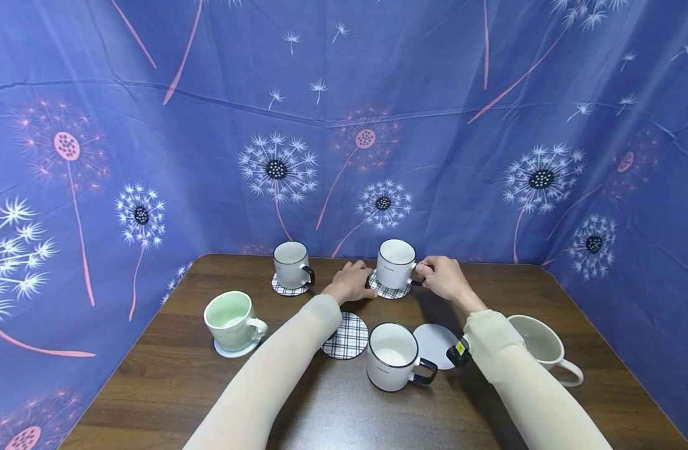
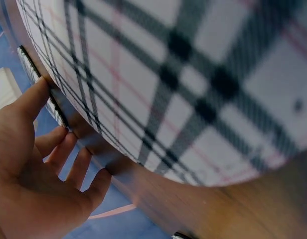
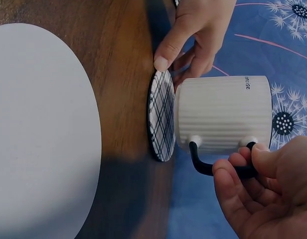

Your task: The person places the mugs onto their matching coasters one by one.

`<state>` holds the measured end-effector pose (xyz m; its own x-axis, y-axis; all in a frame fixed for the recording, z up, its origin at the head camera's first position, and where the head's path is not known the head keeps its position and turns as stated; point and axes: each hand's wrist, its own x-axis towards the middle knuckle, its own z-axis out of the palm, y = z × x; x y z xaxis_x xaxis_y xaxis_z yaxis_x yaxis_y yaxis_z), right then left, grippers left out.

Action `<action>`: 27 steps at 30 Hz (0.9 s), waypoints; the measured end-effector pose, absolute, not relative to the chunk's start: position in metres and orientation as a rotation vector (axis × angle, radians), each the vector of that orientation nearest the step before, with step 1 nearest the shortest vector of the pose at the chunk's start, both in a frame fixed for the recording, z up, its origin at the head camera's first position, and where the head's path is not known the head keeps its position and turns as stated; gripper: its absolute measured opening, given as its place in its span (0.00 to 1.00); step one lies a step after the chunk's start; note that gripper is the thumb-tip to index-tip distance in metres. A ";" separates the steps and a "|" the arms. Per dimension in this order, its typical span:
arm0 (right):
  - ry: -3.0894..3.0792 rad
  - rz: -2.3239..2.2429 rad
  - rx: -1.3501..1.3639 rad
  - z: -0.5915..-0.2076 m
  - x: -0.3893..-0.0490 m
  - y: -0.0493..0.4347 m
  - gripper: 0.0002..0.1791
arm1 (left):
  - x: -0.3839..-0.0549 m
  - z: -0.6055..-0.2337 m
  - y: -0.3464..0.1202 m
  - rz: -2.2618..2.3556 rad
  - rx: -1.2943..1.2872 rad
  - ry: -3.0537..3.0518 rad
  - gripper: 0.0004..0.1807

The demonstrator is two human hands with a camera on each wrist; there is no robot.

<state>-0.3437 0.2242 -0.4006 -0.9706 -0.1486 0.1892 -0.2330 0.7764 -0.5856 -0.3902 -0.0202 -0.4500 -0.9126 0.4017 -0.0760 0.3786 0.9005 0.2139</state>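
A white ribbed mug [image 1: 395, 267] with a dark rim is at the back, right over a plaid coaster [image 1: 390, 291]. My right hand [image 1: 446, 279] pinches the mug's black handle [image 3: 203, 167] between thumb and fingers, as the right wrist view shows. My left hand [image 1: 351, 283] is at the left side of the same coaster. Its thumb and fingertips hold the coaster's edge, with the thumb [image 3: 162, 62] right on the rim. Close in front of the left wrist camera, a second plaid coaster [image 2: 158, 89] fills much of the view.
Another black-handled mug [image 1: 391, 359] stands in front, between a plaid coaster [image 1: 346, 336] and a plain white coaster [image 1: 436, 344]. Back left is a similar mug [image 1: 291, 265] on a coaster. A green cup [image 1: 230, 320] is at left, a cream cup [image 1: 538, 340] beside my right sleeve.
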 end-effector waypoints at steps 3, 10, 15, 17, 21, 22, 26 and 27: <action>-2.840 0.963 0.302 -0.402 -0.346 0.224 0.12 | -0.390 -0.450 -0.020 0.294 0.612 2.950 0.39; -2.845 0.986 0.286 -0.404 -0.348 0.222 0.13 | -0.392 -0.451 -0.019 0.292 0.599 2.956 0.38; -2.851 0.986 0.278 -0.405 -0.349 0.222 0.13 | -0.400 -0.459 -0.016 0.289 0.569 2.933 0.39; -2.850 0.980 0.280 -0.406 -0.349 0.222 0.13 | -0.404 -0.462 -0.015 0.284 0.558 2.925 0.40; -2.851 0.969 0.284 -0.408 -0.350 0.222 0.13 | -0.404 -0.463 -0.015 0.293 0.550 2.925 0.40; -2.852 0.969 0.284 -0.408 -0.350 0.222 0.13 | -0.404 -0.463 -0.015 0.293 0.549 2.922 0.40; -2.857 0.976 0.272 -0.408 -0.350 0.220 0.13 | -0.401 -0.461 -0.016 0.303 0.556 2.926 0.39; -2.858 0.977 0.274 -0.408 -0.350 0.219 0.13 | -0.401 -0.461 -0.016 0.304 0.557 2.925 0.39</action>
